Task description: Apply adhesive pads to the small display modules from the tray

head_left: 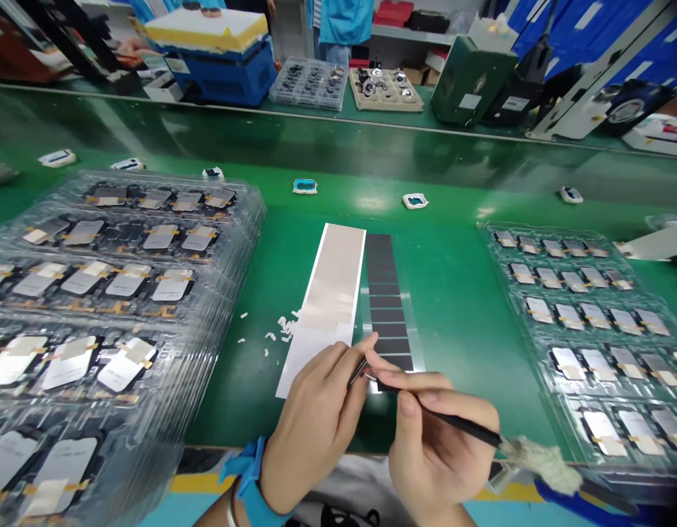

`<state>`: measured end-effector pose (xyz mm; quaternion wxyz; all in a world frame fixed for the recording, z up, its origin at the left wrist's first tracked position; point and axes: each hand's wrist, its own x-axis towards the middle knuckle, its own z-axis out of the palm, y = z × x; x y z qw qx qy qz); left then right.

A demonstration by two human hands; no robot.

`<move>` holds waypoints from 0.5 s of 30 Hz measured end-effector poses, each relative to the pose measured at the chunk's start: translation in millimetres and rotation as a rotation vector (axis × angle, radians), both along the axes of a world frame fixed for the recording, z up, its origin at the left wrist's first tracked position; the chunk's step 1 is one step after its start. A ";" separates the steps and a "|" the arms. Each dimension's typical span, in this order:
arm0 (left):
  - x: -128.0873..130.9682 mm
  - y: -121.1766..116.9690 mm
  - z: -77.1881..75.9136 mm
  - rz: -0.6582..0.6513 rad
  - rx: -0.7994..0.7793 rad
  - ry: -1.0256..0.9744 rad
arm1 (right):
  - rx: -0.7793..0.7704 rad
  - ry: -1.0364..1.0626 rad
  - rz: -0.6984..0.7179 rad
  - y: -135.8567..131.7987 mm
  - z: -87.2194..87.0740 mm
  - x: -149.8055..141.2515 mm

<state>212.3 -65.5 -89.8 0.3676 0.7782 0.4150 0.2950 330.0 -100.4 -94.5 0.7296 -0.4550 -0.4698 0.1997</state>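
Observation:
My right hand (442, 446) is closed around black tweezers (459, 423), whose tip points left. My left hand (319, 402) pinches a small dark-edged part (356, 373), mostly hidden by the fingers; its kind cannot be made out. The tweezer tip meets this part between both hands. Just beyond lies a white sheet with a beige strip (338, 271), partly beneath my left hand. To its right is a transparent sheet of dark grey rectangular pieces (386, 331). Small white scraps (286, 327) are scattered left of the white sheet.
Stacked transparent trays (211, 322) of small screen modules fill the left side. Another such tray (544, 344) stands right. Several small white-rimmed pieces, including a blue-faced one (305, 187), line the back. A raised shelf (327, 121) holds a blue box (222, 73) and parts trays.

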 end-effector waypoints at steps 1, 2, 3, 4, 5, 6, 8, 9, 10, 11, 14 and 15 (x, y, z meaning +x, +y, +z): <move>0.2 -0.4 0.5 -0.007 -0.010 -0.006 | 0.003 -0.006 -0.007 -0.3 -1.0 0.1; 0.3 -0.7 0.9 -0.015 -0.019 -0.017 | 0.007 -0.012 -0.007 -0.6 -1.7 0.3; 0.3 -1.0 1.0 -0.022 -0.027 -0.030 | 0.008 -0.018 -0.003 -0.9 -2.1 0.3; 0.2 -1.2 0.9 -0.029 -0.032 -0.045 | 0.010 -0.026 0.006 -1.1 -2.1 0.4; -0.1 -1.3 0.6 -0.036 -0.038 -0.058 | 0.007 -0.032 0.017 -1.2 -1.9 0.3; -0.3 -1.4 0.0 -0.043 -0.042 -0.071 | 0.005 -0.034 0.025 -1.2 -1.7 0.2; -0.9 -1.3 -1.4 -0.053 -0.046 -0.087 | -0.003 -0.033 0.034 -1.2 -1.1 0.1; -1.1 -1.2 -2.0 -0.058 -0.053 -0.090 | -0.009 -0.028 0.034 -1.1 -1.0 0.1; -1.3 -1.1 -2.5 -0.061 -0.058 -0.091 | -0.012 -0.023 0.033 -1.0 -1.1 0.1; -1.4 -1.0 -2.7 -0.064 -0.063 -0.092 | -0.012 -0.019 0.030 -0.9 -1.2 0.1; -2.1 -1.4 -2.3 -0.065 -0.070 -0.097 | -0.013 0.002 0.026 -0.7 -1.5 0.1; -2.3 -1.7 -1.9 -0.065 -0.068 -0.101 | -0.010 0.010 0.029 -0.8 -1.5 0.0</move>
